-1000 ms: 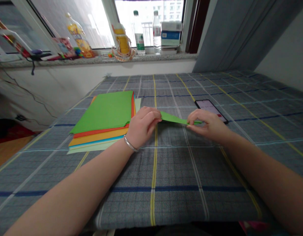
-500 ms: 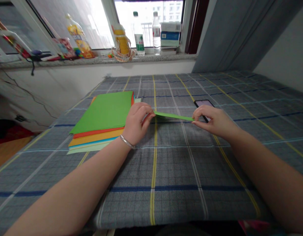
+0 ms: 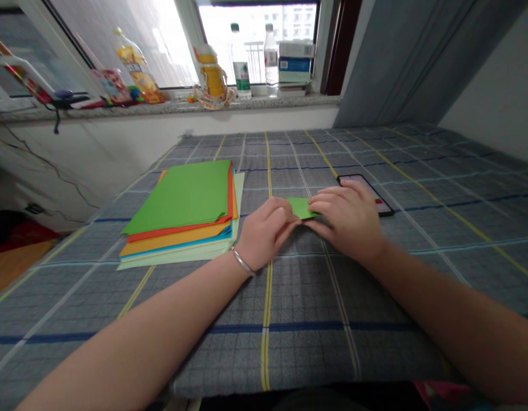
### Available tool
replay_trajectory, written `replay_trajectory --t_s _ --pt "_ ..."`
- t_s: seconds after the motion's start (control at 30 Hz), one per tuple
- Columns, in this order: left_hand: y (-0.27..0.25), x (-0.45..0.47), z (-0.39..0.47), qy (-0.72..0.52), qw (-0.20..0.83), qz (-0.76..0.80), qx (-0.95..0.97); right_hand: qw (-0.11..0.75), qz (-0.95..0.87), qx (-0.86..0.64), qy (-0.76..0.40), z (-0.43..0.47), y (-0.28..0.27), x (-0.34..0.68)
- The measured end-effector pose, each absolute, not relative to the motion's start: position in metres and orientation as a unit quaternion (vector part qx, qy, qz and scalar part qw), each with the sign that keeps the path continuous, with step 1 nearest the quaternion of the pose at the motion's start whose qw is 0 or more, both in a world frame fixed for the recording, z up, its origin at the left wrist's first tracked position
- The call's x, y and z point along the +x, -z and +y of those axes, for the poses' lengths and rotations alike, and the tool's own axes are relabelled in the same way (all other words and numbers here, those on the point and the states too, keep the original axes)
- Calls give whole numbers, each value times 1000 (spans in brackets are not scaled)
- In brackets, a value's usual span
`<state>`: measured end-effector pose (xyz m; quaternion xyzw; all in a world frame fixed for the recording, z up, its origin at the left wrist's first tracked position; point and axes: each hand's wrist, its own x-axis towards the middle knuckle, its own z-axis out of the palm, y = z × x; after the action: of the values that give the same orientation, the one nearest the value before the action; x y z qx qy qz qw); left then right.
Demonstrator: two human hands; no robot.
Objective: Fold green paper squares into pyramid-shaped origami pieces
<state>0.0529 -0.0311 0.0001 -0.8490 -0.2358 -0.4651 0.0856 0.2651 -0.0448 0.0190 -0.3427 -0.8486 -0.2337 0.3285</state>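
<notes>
A small piece of green paper (image 3: 300,207) shows between my two hands, just above the checked cloth; much of it is covered by fingers. My left hand (image 3: 269,228), with a silver bangle at the wrist, pinches its near left edge. From the other side my right hand (image 3: 347,220) grips the paper, thumb below and fingers laid over the top. The two thumbs almost meet at the near edge. Left of my hands lies a stack of coloured paper (image 3: 182,194), green on top, with red, orange, blue and pale green sheets beneath.
Behind my right hand a phone (image 3: 380,204) lies on the checked cloth (image 3: 229,359). Along the windowsill (image 3: 178,107) stand a green-capped bottle (image 3: 241,68), another clear bottle (image 3: 271,63), a yellow bottle (image 3: 213,74) and boxes (image 3: 294,63). A grey curtain (image 3: 400,63) hangs at right.
My hands have come closer together, the right moving left and the left moving right. The green paper, seen as a long thin strip before, now turns its flat face up between them.
</notes>
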Motion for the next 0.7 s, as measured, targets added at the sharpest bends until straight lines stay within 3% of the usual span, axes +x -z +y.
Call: replay_trajectory --t_s 0.7 --pt "-4 47 -30 317 169 -194 -913 240 -893 -306 225 -47 -7 263"
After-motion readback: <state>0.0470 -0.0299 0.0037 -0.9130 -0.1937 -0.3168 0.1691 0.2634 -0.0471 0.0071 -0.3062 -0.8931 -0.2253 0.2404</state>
